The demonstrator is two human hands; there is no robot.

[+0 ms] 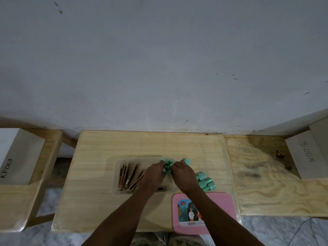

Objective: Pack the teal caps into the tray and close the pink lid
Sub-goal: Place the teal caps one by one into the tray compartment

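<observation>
A clear tray (115, 174) lies in the middle of the wooden table. Several teal caps (167, 163) stand packed in its far right corner. My left hand (154, 174) and my right hand (182, 172) both reach into that corner, fingertips touching the caps. Whether either hand pinches a cap is hidden by the fingers. A loose heap of teal caps (206, 181) lies on the table just right of the tray, and one more cap (187, 161) sits beyond my right hand. The pink lid (221, 206) lies flat near the front edge, under my right forearm.
Several brown and red flat sticks (128, 175) lean in the tray's left half. A second wooden board (266, 174) adjoins on the right with a grey box (305, 155). A white box (16, 157) sits on a stand at left. A wall runs behind the table.
</observation>
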